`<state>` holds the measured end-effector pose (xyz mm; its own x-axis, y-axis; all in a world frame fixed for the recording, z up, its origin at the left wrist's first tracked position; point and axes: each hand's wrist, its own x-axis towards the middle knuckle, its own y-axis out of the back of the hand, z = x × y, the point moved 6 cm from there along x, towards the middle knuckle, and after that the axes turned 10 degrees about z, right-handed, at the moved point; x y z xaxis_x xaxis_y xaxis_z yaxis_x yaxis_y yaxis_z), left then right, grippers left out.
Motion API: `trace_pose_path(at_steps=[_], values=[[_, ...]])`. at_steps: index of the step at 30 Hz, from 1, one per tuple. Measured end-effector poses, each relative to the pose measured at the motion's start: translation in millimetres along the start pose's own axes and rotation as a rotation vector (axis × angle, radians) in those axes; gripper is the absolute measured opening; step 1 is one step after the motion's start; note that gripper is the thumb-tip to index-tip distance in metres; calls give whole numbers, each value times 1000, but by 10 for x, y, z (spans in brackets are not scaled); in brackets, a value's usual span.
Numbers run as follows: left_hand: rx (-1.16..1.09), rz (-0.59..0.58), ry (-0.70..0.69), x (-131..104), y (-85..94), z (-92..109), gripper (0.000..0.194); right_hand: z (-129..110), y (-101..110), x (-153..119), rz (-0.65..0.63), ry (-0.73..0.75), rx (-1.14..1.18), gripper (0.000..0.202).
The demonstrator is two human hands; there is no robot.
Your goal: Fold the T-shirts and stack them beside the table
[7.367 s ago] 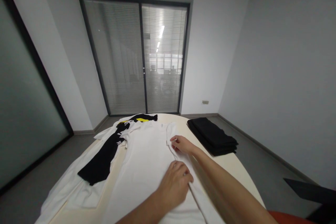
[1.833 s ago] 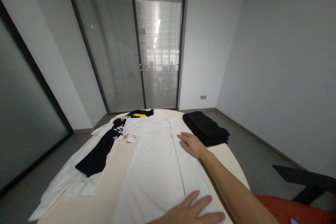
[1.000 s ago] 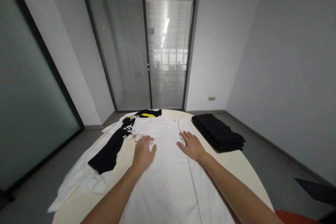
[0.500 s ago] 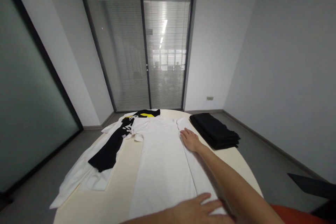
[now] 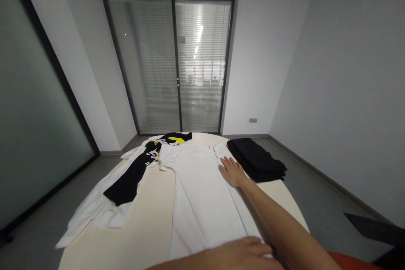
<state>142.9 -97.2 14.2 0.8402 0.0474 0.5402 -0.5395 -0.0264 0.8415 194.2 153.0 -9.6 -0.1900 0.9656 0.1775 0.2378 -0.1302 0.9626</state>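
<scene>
A white T-shirt (image 5: 202, 194) lies spread on the round table, one long side folded over in a strip along its right edge. My right hand (image 5: 234, 171) rests flat on that strip near the sleeve, fingers stretched out and pointing away from me. At the near end of the shirt, my left hand (image 5: 245, 254) is closed at the hem, thumb and fingers drawn together on the fabric. The lower frame edge and my right forearm hide part of it. Faint slanting creases run through the shirt's lower half.
A pile of folded black garments (image 5: 256, 160) sits on the right of the table (image 5: 148, 219). On the left lie a black garment with white and yellow print (image 5: 129, 181) and white garments (image 5: 91, 206), reaching the table's edge. A dark flat object (image 5: 370, 225) is at far right.
My left hand's fingers, spread before, have come together. The shirt's lower part has shifted right and creased. My right hand stays pressed at nearly the same spot.
</scene>
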Motion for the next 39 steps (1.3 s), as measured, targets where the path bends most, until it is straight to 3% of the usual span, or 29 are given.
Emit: trace_pose_path(at_steps=[2, 4, 7, 9, 12, 16, 19, 23, 29, 35, 39], values=[[-50, 78, 168, -137, 286, -318, 20, -13, 16, 11, 11, -3, -1, 66], [49, 237, 515, -425, 645, -847, 16, -53, 53, 38, 30, -8, 1, 65], [333, 605, 1005, -1155, 1237, -1569, 23, -160, 136, 98, 87, -28, -11, 60], [482, 792, 1243, -1683, 1504, -1870, 26, -244, 178, 140, 134, -62, -44, 59], [517, 879, 1357, -2232, 1663, -2121, 31, -387, 184, 199, 192, -95, -88, 56], [459, 917, 1384, -2599, 1667, -2272, 32, -661, 140, 283, 257, -11, -79, 49], [406, 946, 1372, -2698, 1628, -2367, 30, -929, 97, 343, 261, 83, -26, 45], [402, 1026, 1365, -2750, 1624, -2405, 30, -1368, -2, 400, 160, 218, 95, 46], [477, 1169, 1295, -2613, 1733, -2188, 25, -1875, -170, 435, 75, 370, 211, 51], [467, 1056, 1126, -2232, 1719, -2043, 19, -1922, -368, 481, 33, 381, 290, 54], [418, 889, 1004, -1993, 1602, -2034, 21, -1811, -312, 588, 137, 281, 572, 49]])
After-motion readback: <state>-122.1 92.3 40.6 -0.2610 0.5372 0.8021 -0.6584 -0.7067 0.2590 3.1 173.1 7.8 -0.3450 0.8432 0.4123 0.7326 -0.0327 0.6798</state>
